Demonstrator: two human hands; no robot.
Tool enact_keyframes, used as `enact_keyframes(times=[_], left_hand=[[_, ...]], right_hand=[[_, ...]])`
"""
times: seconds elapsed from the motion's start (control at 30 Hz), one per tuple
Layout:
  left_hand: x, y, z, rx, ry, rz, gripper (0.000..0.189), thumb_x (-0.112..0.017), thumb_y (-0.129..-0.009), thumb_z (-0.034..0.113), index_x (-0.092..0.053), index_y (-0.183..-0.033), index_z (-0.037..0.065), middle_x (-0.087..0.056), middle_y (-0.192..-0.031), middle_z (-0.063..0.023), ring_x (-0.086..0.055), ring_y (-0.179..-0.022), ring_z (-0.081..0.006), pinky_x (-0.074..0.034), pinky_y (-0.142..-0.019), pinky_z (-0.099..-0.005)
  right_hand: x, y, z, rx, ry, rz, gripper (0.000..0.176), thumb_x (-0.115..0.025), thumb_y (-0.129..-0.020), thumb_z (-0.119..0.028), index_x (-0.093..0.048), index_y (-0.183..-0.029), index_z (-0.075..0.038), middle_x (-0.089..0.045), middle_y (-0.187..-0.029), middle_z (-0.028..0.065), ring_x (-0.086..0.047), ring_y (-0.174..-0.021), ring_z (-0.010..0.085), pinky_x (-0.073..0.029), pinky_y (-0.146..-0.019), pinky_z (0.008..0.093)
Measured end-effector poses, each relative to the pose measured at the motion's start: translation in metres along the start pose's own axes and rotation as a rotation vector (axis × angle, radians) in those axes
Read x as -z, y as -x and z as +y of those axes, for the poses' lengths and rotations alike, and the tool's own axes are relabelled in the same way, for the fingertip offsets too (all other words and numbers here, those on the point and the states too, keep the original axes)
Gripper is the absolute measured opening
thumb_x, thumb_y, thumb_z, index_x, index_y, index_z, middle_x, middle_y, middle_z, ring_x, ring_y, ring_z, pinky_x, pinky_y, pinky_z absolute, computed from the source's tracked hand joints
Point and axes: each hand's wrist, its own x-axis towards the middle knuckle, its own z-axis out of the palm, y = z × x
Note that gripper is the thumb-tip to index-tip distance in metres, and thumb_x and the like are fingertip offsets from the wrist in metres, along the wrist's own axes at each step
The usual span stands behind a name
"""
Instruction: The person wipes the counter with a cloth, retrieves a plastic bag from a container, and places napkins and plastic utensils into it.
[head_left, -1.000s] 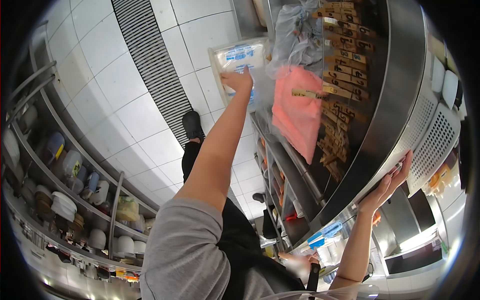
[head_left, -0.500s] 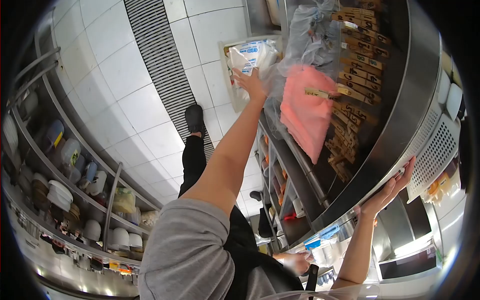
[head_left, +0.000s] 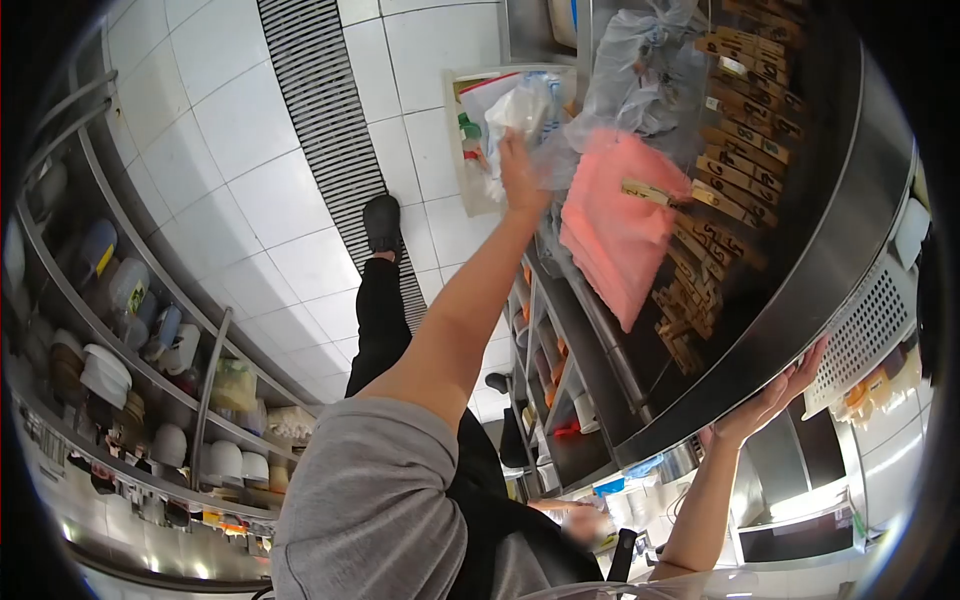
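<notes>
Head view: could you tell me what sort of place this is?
Likely a commercial kitchen: a stainless steel counter, steel shelves of plastic tubs, a white tiled floor with a metal drain grate.

The worktop [head_left: 820, 250] at the right is brushed metal with a dull sheen, and its perforated panel [head_left: 865, 335] is metal too. The tags [head_left: 735, 160] are bare, matt wood. The pink stack [head_left: 615, 230] looks like soft, matt cloth. The plastic bag [head_left: 520, 105] in the left hand [head_left: 520, 175] is thin, clear and crinkled. At upper left, the floor tiles [head_left: 230, 130] are glossy white and the drain grate [head_left: 320, 100] is ribbed metal.
</notes>
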Motion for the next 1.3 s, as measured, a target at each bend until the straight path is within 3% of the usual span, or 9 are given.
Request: enact_keyframes(times=[0.07,0.23,0.3,0.57,0.67,0.77,1.03,1.1,1.3], left_hand=[[-0.02,0.016,-0.005,-0.305,-0.073,0.097,0.054,-0.067,-0.09,0.021,-0.048,-0.136,-0.001,-0.051,-0.134,-0.026,-0.048,-0.13,-0.0449,-0.043,-0.105,-0.0444],[-0.026,0.001,-0.002,0.348,0.325,0.011,0.057,-0.06,-0.097,0.021,-0.036,-0.143,-0.002,-0.05,-0.141,-0.0309,-0.055,-0.124,-0.0482,-0.044,-0.101,-0.0488],[-0.043,-0.031,-0.046,0.462,0.301,0.471,0.062,-0.062,-0.096,0.022,-0.032,-0.144,-0.005,-0.055,-0.134,-0.0338,-0.062,-0.113,-0.048,-0.047,-0.097,-0.0498],[-0.015,-0.091,-0.072,0.573,-0.004,0.105,0.059,-0.083,-0.076,0.037,-0.06,-0.115,-0.001,-0.068,-0.104,-0.0265,-0.067,-0.095,-0.0437,-0.05,-0.085,-0.0497],[-0.009,-0.086,-0.052,0.299,-0.409,0.085,0.043,-0.086,-0.071,0.031,-0.063,-0.09,0.0,-0.067,-0.091,-0.0199,-0.065,-0.082,-0.0395,-0.049,-0.074,-0.0475],[-0.008,-0.073,-0.03,0.322,0.015,-0.07,0.04,-0.088,-0.066,0.026,-0.058,-0.078,0.0,-0.062,-0.083,-0.0173,-0.059,-0.075,-0.0384,-0.047,-0.069,-0.0441],[-0.008,-0.006,0.036,0.19,0.061,0.368,0.034,-0.07,-0.086,0.011,-0.054,-0.114,0.0,-0.057,-0.091,-0.0183,-0.058,-0.086,-0.0383,-0.046,-0.078,-0.0415],[-0.011,0.005,0.004,0.354,0.223,0.207,0.043,-0.068,-0.086,0.006,-0.055,-0.126,0.0,-0.06,-0.103,-0.0217,-0.059,-0.098,-0.0385,-0.046,-0.086,-0.0404],[0.057,0.034,-0.03,0.185,0.19,0.099,0.047,-0.071,-0.088,0.008,-0.061,-0.132,-0.004,-0.067,-0.117,-0.0225,-0.064,-0.108,-0.0288,-0.048,-0.095,-0.0377]], right_hand=[[-0.002,0.0,-0.002,-0.002,-0.038,-0.004,0.088,-0.039,-0.099,-0.065,-0.025,-0.158,-0.003,-0.027,-0.162,0.0163,-0.036,-0.141,0.0301,-0.028,-0.117,0.0457],[0.001,0.001,0.005,0.023,-0.062,-0.017,0.089,-0.039,-0.099,-0.067,-0.024,-0.158,-0.002,-0.027,-0.161,0.016,-0.038,-0.139,0.0293,-0.031,-0.115,0.045],[0.001,0.001,0.003,0.03,-0.052,-0.022,0.09,-0.04,-0.099,-0.067,-0.024,-0.158,-0.002,-0.027,-0.161,0.0157,-0.038,-0.138,0.0291,-0.032,-0.113,0.0447],[0.004,-0.002,0.002,0.049,-0.05,-0.041,0.09,-0.042,-0.099,-0.066,-0.023,-0.159,-0.001,-0.027,-0.162,0.0142,-0.033,-0.144,0.0292,-0.029,-0.116,0.0446],[0.002,0.001,-0.001,0.036,-0.084,-0.039,0.087,-0.042,-0.1,-0.063,-0.024,-0.158,-0.001,-0.027,-0.162,0.0146,-0.029,-0.147,0.0304,-0.024,-0.12,0.0458],[0.002,0.0,0.0,0.07,-0.056,-0.031,0.084,-0.042,-0.101,-0.06,-0.025,-0.158,0.0,-0.027,-0.161,0.015,-0.028,-0.148,0.0302,-0.022,-0.121,0.0455],[0.002,0.0,0.002,0.139,-0.011,-0.018,0.079,-0.04,-0.102,-0.055,-0.029,-0.156,0.001,-0.031,-0.158,0.0166,-0.03,-0.146,0.0306,-0.021,-0.121,0.0453],[0.002,0.0,0.006,0.157,-0.011,-0.006,0.078,-0.04,-0.102,-0.054,-0.03,-0.155,0.001,-0.032,-0.158,0.0169,-0.031,-0.146,0.0306,-0.021,-0.121,0.0451],[0.004,-0.001,0.004,0.237,0.022,0.02,0.07,-0.041,-0.103,-0.048,-0.035,-0.153,0.002,-0.037,-0.155,0.0184,-0.032,-0.146,0.0322,-0.021,-0.121,0.0446]])
